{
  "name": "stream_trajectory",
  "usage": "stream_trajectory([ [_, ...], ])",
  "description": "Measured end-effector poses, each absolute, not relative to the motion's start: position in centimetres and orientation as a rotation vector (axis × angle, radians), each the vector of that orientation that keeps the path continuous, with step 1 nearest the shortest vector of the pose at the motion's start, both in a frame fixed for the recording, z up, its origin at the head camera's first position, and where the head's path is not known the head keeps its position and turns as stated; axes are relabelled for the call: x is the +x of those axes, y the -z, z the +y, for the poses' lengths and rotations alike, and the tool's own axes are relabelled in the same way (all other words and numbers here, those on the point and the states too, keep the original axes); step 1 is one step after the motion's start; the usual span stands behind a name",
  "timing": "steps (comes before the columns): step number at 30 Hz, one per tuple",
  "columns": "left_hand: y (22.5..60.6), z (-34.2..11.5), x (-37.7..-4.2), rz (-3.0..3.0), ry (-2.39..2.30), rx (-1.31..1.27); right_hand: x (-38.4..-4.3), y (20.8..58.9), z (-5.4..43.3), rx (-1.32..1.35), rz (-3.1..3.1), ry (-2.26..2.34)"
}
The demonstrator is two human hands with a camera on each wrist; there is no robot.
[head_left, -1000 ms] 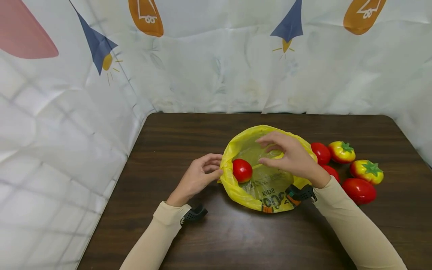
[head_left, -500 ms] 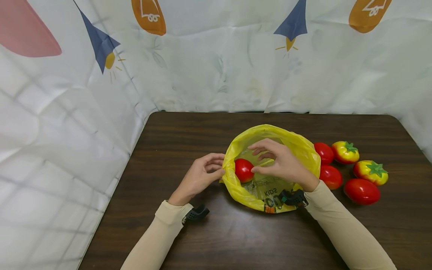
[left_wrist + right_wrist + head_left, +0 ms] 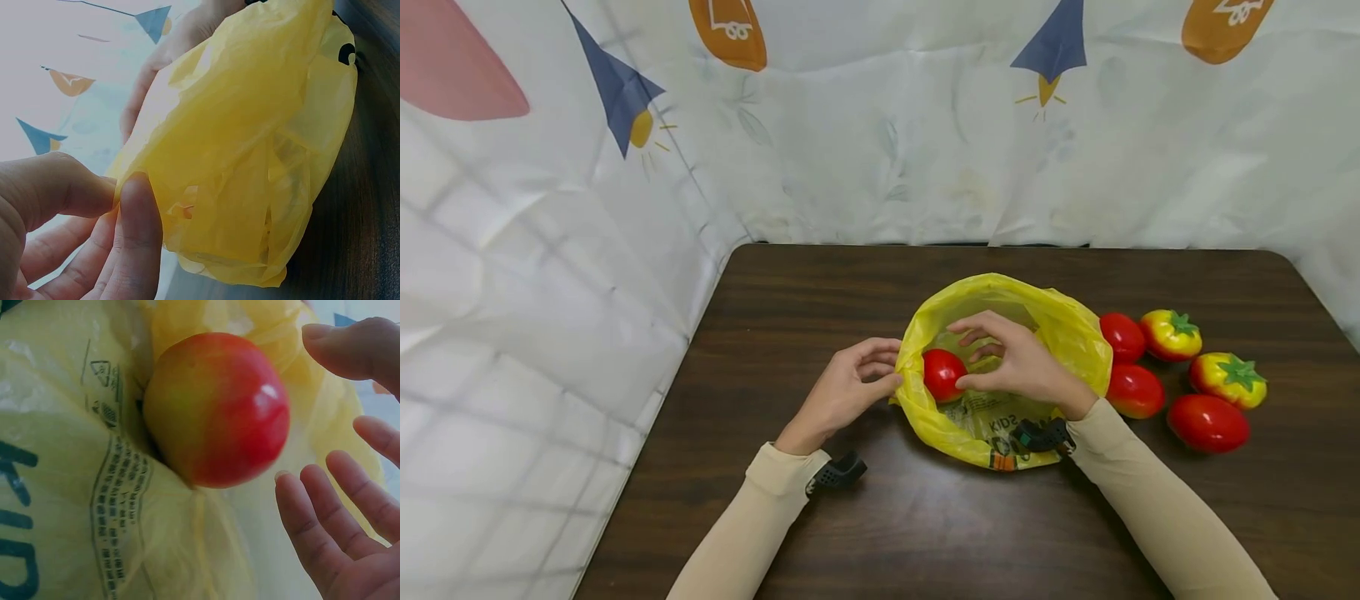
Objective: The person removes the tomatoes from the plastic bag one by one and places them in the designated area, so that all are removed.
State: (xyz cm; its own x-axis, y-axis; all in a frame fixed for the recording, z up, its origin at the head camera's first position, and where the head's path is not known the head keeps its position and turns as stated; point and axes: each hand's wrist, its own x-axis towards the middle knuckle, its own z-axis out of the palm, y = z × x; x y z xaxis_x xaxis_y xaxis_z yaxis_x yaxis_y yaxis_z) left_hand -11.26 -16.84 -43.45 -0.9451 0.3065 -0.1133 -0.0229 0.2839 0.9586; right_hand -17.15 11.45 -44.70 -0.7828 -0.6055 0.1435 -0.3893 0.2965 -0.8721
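Observation:
A yellow plastic bag [image 3: 1078, 342] with dark print lies on the table, its mouth spread wide. My left hand [image 3: 847, 389] pinches the bag's left rim between thumb and fingers, as the left wrist view [image 3: 119, 212] also shows. Inside the bag, near that rim, sits a shiny red toy tomato [image 3: 942, 375]; the right wrist view shows the tomato [image 3: 219, 409] with a yellowish side. Over the bag's mouth is my right hand [image 3: 1018, 358], its thumb and fingers parted. In the right wrist view these fingers [image 3: 312, 519] are apart from the tomato and hold nothing.
Several toy tomatoes lie to the bag's right: red ones such as the oval one [image 3: 1208, 422], and yellow-red ones with green leaf tops, such as the rear one [image 3: 1171, 335]. Behind the dark wooden table [image 3: 820, 283] hangs a white printed cloth [image 3: 880, 142].
My right hand has moved left, from the bag's right side to beside the tomato in the bag. My left hand keeps its pinch on the rim. The head view has shifted slightly.

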Motion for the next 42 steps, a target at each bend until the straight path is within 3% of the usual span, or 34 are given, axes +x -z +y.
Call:
stream_trajectory([
  [42,43.2,-16.5,-11.1,2.289,-1.709,0.261,-17.1,46.5,10.9,-0.878,2.345,1.390],
])
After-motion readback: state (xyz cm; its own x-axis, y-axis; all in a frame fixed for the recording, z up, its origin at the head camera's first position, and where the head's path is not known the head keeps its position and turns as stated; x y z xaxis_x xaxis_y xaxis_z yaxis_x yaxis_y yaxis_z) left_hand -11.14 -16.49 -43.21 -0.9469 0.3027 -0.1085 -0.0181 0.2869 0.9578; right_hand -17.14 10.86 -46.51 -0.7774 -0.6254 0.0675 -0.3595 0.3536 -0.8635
